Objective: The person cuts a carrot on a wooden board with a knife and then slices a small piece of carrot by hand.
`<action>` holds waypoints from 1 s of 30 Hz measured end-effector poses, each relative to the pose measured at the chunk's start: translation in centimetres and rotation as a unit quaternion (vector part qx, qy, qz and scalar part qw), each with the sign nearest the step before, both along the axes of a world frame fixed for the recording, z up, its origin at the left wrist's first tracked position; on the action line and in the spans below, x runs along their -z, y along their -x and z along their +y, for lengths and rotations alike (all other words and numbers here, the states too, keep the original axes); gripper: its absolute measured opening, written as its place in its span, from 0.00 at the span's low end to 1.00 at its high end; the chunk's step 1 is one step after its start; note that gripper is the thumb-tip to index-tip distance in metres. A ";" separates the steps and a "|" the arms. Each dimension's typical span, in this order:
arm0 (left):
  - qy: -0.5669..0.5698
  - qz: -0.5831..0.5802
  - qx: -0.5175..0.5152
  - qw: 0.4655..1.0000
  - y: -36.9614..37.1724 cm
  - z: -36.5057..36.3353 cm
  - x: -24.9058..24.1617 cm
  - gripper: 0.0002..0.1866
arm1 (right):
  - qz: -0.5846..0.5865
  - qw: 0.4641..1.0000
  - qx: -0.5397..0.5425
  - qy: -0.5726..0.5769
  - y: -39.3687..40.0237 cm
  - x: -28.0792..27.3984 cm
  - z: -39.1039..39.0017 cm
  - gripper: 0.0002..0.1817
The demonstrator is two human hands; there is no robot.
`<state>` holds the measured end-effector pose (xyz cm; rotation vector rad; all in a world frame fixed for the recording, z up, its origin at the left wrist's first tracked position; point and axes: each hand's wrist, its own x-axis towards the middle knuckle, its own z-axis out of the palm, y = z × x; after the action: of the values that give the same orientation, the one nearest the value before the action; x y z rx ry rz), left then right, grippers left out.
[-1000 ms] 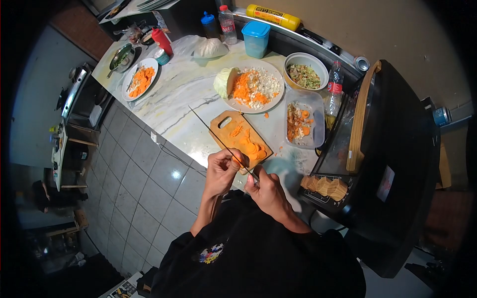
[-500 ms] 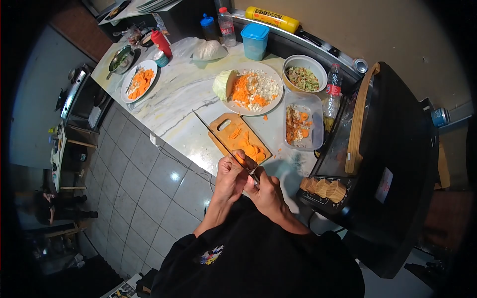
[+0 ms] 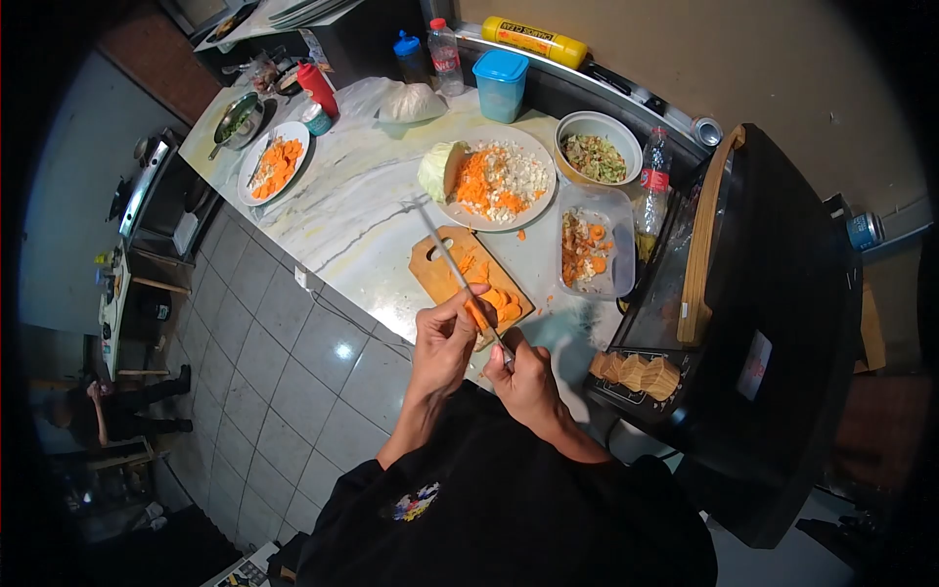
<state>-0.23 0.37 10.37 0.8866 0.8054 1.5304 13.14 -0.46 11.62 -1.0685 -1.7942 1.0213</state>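
Note:
My right hand (image 3: 525, 380) is closed around the handle of a knife (image 3: 449, 256), whose long blade points up and away over the cutting board. Pinched in my left hand (image 3: 445, 342) is an orange piece of carrot (image 3: 476, 314), right against the blade. Beneath both hands lies the wooden cutting board (image 3: 435, 277), with carrot slices (image 3: 508, 305) and thin carrot strips on it. Behind it, a large plate (image 3: 533, 207) carries diced carrot, chopped white pieces and a cut cabbage (image 3: 437, 170). A clear plastic container (image 3: 618, 279) with carrot scraps stands right of the board.
A bowl of chopped vegetables (image 3: 597, 157), a bottle (image 3: 656, 176) and a black appliance (image 3: 782, 293) line the right side. Farther left are a plate of carrots (image 3: 277, 161), a red squeeze bottle (image 3: 315, 88) and a lidded blue container (image 3: 501, 83). Another person (image 3: 117, 411) is far left.
The knife blade has turned, its tip swinging right and its flat showing more. My left hand has shifted slightly left, apart from the right. The person far left has moved slightly.

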 end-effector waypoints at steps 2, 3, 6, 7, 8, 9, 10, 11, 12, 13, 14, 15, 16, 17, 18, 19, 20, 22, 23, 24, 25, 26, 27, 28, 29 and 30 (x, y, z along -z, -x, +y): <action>0.028 -0.062 -0.021 0.997 -1.5 -0.2 -0.7 0.20 | 0.001 1.000 0.008 -0.014 0.1 0.7 0.1 0.12; 0.058 -0.123 -0.042 0.990 -2.1 -0.3 -1.4 0.22 | 0.002 0.999 0.016 -0.028 0.2 0.8 0.2 0.12; 0.084 -0.151 -0.026 0.985 -2.3 -0.6 -1.9 0.21 | 0.042 0.999 0.020 -0.028 0.5 0.7 0.4 0.13; 0.096 -0.165 -0.021 0.981 -2.3 -0.5 -1.9 0.20 | 0.042 0.999 0.021 -0.028 0.6 0.7 0.5 0.13; 0.096 -0.165 -0.020 0.981 -2.2 -0.5 -1.6 0.20 | 0.043 0.998 0.023 -0.037 0.6 0.7 0.6 0.11; 0.094 -0.166 -0.013 0.982 -2.1 -0.4 -1.2 0.19 | 0.045 0.998 0.025 -0.046 0.6 0.7 0.6 0.10; 0.092 -0.166 -0.006 0.982 -1.9 -0.5 -0.9 0.19 | 0.045 0.998 0.025 -0.046 0.5 0.7 0.6 0.10; 0.092 -0.166 -0.006 0.982 -1.7 -0.5 -0.8 0.19 | 0.032 0.999 0.016 -0.038 0.4 0.6 0.6 0.10; 0.084 -0.134 -0.010 0.987 -1.6 -0.3 -1.1 0.17 | 0.019 0.999 0.008 -0.030 0.2 0.6 0.5 0.10; 0.077 -0.102 -0.013 0.992 -1.4 -0.2 -1.3 0.16 | 0.019 0.999 0.008 -0.029 0.1 0.6 0.4 0.10; 0.077 -0.102 -0.013 0.992 -1.0 -0.2 -1.2 0.16 | 0.016 0.999 0.003 -0.034 0.0 0.5 0.4 0.10; 0.063 -0.067 0.000 0.996 -0.5 -0.1 -1.1 0.15 | 0.013 0.999 -0.001 -0.040 -0.1 0.4 0.3 0.10; 0.049 -0.031 0.012 0.998 0.0 -0.1 -1.0 0.14 | 0.013 0.999 -0.001 -0.039 -0.1 0.4 0.3 0.10; 0.050 -0.031 0.012 0.998 0.3 -0.1 -1.0 0.14 | 0.013 0.999 -0.005 -0.034 -0.2 0.4 0.2 0.10; 0.046 0.010 0.014 0.999 0.6 0.0 -1.1 0.14 | 0.014 0.999 -0.009 -0.029 -0.2 0.5 0.2 0.11; 0.042 0.051 0.016 0.998 0.9 0.2 -1.1 0.14 | 0.014 0.999 -0.008 -0.029 -0.2 0.5 0.2 0.11; 0.041 0.051 0.017 0.998 1.0 0.3 -1.3 0.14 | 0.021 0.999 -0.007 -0.033 -0.2 0.5 0.2 0.11; -0.004 0.057 0.029 0.998 1.2 0.5 -1.6 0.11 | 0.027 0.999 -0.005 -0.037 -0.2 0.4 0.2 0.12; -0.004 0.057 0.029 0.998 1.4 0.6 -1.7 0.11 | 0.022 0.999 -0.004 -0.037 -0.3 0.3 0.2 0.12; -0.009 0.069 0.044 0.997 1.6 0.7 -1.9 0.11 | 0.018 0.999 -0.003 -0.036 -0.3 0.3 0.1 0.12; -0.014 0.081 0.059 0.995 1.8 0.7 -1.9 0.11 | 0.018 0.999 -0.004 -0.035 -0.3 0.2 0.0 0.12; -0.014 0.081 0.059 0.995 1.7 0.7 -1.6 0.11 | 0.020 0.999 0.004 -0.042 -0.2 0.1 0.1 0.13; -0.016 0.054 0.062 0.997 1.6 0.8 -1.3 0.13 | 0.021 0.998 0.014 -0.051 -0.2 0.0 0.1 0.13; -0.018 0.027 0.065 0.997 1.3 0.8 -1.2 0.15 | 0.021 0.998 0.015 -0.052 -0.1 0.2 0.2 0.13; -0.019 0.027 0.067 0.997 0.7 0.8 -1.1 0.15 | 0.012 0.998 0.020 -0.066 -0.1 0.5 0.2 0.13; -0.015 -0.071 0.066 0.995 -0.2 0.8 -1.5 0.16 | 0.002 0.996 0.023 -0.081 0.0 0.7 0.2 0.13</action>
<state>-0.04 1.19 11.90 0.8258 0.6116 1.4739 13.19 -0.24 10.88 -1.0027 -1.8061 0.8349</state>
